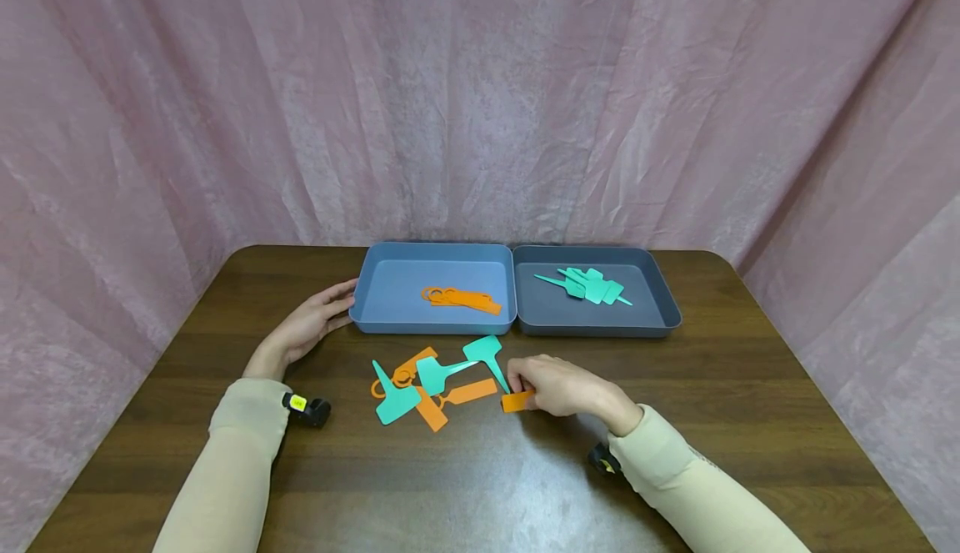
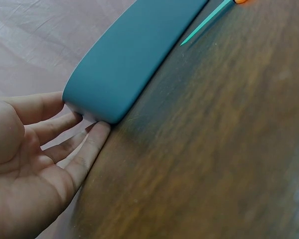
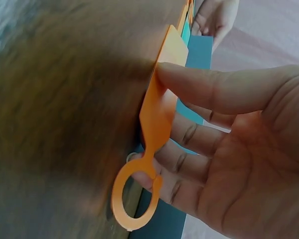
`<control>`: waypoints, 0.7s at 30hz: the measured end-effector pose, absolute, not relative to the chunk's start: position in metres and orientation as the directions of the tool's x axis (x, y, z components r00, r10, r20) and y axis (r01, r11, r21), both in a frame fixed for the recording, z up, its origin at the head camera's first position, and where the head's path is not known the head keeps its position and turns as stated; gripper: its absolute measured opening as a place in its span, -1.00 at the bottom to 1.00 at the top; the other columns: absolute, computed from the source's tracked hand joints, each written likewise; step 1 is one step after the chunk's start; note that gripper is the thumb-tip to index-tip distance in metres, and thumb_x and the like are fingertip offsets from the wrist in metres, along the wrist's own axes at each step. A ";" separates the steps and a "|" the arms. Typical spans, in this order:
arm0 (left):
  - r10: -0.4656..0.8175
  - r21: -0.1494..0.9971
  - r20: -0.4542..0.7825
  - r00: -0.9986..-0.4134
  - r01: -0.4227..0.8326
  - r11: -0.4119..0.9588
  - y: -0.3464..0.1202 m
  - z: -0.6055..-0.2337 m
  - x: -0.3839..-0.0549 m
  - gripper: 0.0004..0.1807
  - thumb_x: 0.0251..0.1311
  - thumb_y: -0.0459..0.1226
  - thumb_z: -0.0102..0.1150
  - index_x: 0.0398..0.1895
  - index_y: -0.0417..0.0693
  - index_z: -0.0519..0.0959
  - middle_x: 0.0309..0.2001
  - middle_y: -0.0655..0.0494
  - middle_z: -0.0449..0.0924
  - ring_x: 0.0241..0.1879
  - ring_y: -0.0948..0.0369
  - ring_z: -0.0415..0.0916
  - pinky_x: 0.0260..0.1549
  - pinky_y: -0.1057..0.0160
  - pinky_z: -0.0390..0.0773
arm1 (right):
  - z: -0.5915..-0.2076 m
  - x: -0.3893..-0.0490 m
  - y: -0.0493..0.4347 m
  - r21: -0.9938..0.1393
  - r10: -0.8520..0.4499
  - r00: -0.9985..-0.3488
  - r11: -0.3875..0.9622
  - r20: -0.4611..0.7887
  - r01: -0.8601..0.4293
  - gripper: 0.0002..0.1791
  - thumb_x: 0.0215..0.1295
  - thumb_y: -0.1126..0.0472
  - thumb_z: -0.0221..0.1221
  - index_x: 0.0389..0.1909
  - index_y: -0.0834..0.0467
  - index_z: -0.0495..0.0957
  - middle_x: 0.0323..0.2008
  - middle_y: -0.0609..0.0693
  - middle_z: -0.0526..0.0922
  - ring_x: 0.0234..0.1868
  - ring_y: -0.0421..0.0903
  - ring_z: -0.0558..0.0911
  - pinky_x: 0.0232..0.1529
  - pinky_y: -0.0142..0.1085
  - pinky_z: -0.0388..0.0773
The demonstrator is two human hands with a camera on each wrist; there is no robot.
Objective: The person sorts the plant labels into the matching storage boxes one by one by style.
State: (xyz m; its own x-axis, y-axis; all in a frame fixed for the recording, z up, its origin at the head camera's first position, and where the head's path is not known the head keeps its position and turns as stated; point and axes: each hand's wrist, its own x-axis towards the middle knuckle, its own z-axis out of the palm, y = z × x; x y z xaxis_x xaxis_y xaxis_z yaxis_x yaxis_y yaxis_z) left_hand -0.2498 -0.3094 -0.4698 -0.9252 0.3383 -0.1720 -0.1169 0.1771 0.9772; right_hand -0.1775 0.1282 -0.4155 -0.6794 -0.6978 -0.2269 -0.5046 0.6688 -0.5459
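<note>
My right hand [image 1: 553,384] pinches an orange plant tag [image 3: 159,112] between thumb and fingers, just above the tabletop; its open-ended ring shows in the right wrist view. My left hand [image 1: 309,324] rests its extended fingertips against the left end of the blue tray [image 1: 397,328]. Orange ring-ended tags [image 1: 468,294] lie overlapped in that tray. In the dark grey tray [image 1: 540,319] is a pile of teal T-shaped plant labels [image 1: 596,288]. Between the hands, on the table, a loose mix holds a teal label [image 1: 397,404], an orange tag [image 1: 470,391] and several others.
Both trays stand side by side along the far edge of the brown wooden table [image 1: 450,495]. Pink curtains [image 1: 480,103] hang behind and beside it. Each wrist wears a small black camera [image 1: 318,412].
</note>
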 end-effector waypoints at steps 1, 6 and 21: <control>0.340 0.977 -0.170 -0.925 -0.114 0.178 -0.310 -0.470 -0.250 -0.31 0.71 -0.13 -0.19 0.72 -0.09 -0.11 0.65 -0.19 -0.06 0.59 -0.13 0.02 0.50 0.04 0.29 | -0.416 -0.178 0.129 -0.551 -0.702 -0.676 0.662 -0.221 -0.508 -0.69 0.25 0.49 0.38 -0.41 0.17 0.43 -0.52 -0.08 0.36 -0.48 -0.20 0.34 -0.39 -0.39 0.27; 0.345 0.979 -0.168 -0.923 -0.114 0.171 -0.310 -0.470 -0.249 -0.32 0.71 -0.14 -0.19 0.72 -0.09 -0.12 0.65 -0.20 -0.06 0.59 -0.14 0.01 0.51 0.03 0.27 | -0.415 -0.180 0.131 -0.583 -0.714 -0.664 0.643 -0.223 -0.496 -0.72 0.26 0.60 0.23 -0.38 0.16 0.47 -0.54 -0.10 0.35 -0.49 -0.21 0.32 -0.40 -0.40 0.28; 0.348 0.979 -0.174 -0.921 -0.123 0.164 -0.309 -0.465 -0.248 -0.33 0.71 -0.16 -0.21 0.72 -0.09 -0.13 0.66 -0.19 -0.08 0.58 -0.14 0.02 0.53 -0.02 0.22 | -0.409 -0.188 0.136 -0.655 -0.742 -0.638 0.589 -0.206 -0.474 -0.59 0.16 0.70 0.02 -0.31 0.17 0.65 -0.54 -0.06 0.45 -0.51 -0.24 0.34 -0.44 -0.42 0.34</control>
State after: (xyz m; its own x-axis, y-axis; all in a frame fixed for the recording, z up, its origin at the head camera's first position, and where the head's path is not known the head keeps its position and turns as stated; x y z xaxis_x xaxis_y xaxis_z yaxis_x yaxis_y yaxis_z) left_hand -0.2483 -0.3092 -0.4653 -0.9213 0.3478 -0.1739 -0.1227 0.1643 0.9787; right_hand -0.1879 0.1357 -0.4091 -0.6379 -0.7421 -0.2058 -0.4736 0.5887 -0.6550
